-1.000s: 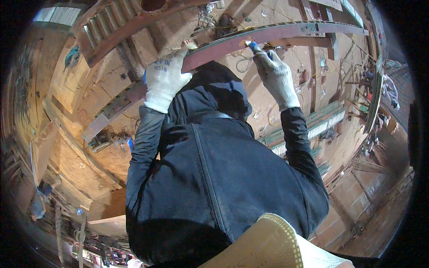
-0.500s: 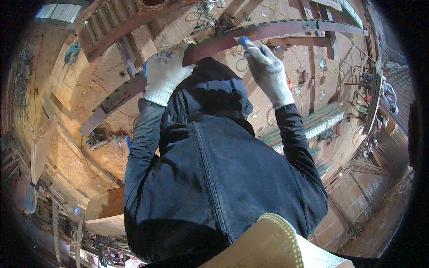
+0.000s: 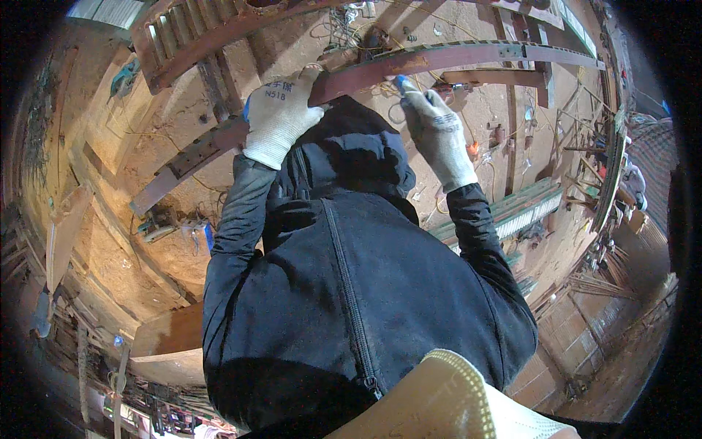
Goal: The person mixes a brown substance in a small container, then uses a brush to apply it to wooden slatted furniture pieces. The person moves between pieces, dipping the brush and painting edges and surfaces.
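Nearest: pale mask (image 3: pixel 431 391) along the lower edge, then dark jacket (image 3: pixel 307 293) and its hood (image 3: pixel 351 139), which block the view of what lies beneath. Gloved left hand (image 3: pixel 283 113): closed over a long, curved reddish beam (image 3: pixel 453 58), thumb on the near side. Beam crosses the view above the hood, its left end lower. Gloved right hand (image 3: pixel 437 126): fingers bunched just by the beam's near edge, blue at their tips; cannot tell whether anything is held. Writing: dark print on the back of the left hand, smaller markings on the right. Farther: blue-sided item (image 3: pixel 208 237) at left, any contents indiscernible; greenish slats (image 3: pixel 504 205) at right; slatted frame (image 3: pixel 197 33), upper left.
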Action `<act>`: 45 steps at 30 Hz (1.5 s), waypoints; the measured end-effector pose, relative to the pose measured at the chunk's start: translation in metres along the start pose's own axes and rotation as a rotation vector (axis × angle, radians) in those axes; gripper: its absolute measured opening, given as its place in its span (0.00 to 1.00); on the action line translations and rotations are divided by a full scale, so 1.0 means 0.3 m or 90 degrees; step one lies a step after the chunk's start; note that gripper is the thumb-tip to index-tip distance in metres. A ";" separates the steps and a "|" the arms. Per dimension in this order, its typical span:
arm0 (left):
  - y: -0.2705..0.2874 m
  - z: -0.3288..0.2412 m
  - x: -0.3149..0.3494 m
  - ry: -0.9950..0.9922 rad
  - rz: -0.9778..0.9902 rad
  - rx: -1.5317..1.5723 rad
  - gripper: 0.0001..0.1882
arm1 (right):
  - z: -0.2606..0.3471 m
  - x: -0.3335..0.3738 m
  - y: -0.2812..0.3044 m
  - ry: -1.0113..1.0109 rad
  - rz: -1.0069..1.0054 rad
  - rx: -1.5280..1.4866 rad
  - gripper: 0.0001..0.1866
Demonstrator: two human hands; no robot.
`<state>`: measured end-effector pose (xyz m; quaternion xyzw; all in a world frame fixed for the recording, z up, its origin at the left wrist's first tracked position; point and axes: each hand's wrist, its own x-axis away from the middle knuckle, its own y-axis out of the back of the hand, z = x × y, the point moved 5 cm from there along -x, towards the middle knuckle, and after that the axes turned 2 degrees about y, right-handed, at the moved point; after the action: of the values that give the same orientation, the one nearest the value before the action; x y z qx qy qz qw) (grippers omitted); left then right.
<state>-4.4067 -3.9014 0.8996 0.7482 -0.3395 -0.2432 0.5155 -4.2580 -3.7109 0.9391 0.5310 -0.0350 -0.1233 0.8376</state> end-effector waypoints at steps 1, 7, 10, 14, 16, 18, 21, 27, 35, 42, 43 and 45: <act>0.000 -0.003 -0.001 -0.001 0.008 -0.002 0.32 | -0.006 -0.009 0.013 0.019 -0.029 -0.030 0.23; -0.010 0.002 -0.005 0.000 0.029 0.005 0.32 | 0.034 0.015 -0.002 -0.063 0.076 0.041 0.22; -0.015 0.001 -0.012 0.068 0.162 -0.007 0.34 | 0.018 0.015 0.067 -0.111 0.157 -0.298 0.24; -0.015 0.001 -0.022 0.070 0.210 0.027 0.35 | 0.004 -0.157 0.142 -0.422 0.263 -0.713 0.21; 0.011 -0.012 -0.042 0.067 0.261 0.019 0.27 | -0.044 -0.254 0.114 -0.434 0.346 -0.910 0.19; -0.016 0.007 -0.034 0.060 0.257 0.065 0.30 | -0.053 -0.363 0.115 -0.368 0.388 -0.858 0.13; -0.036 0.010 -0.002 0.070 0.207 0.086 0.32 | -0.096 -0.548 0.058 -0.095 0.410 -0.635 0.15; -0.047 -0.008 0.025 0.070 0.125 0.053 0.32 | -0.118 -0.932 -0.271 0.068 0.264 -0.085 0.16; -0.029 -0.033 0.043 0.071 0.157 0.169 0.26 | 0.081 -1.063 -0.768 0.510 0.165 0.327 0.07; -0.046 -0.030 0.037 0.080 0.124 0.212 0.23 | 0.040 -1.089 -0.878 0.509 0.151 0.294 0.07; -0.046 -0.028 0.048 0.072 0.109 0.180 0.25 | 0.054 -1.077 -0.863 0.531 0.143 0.287 0.07; -0.052 -0.024 0.051 0.054 0.111 0.160 0.27 | 0.047 -1.083 -0.834 0.510 0.082 0.244 0.10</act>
<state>-4.3876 -3.9050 0.8873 0.7839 -0.4090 -0.1211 0.4512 -4.6173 -3.7456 0.7441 0.6789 0.2375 0.1531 0.6777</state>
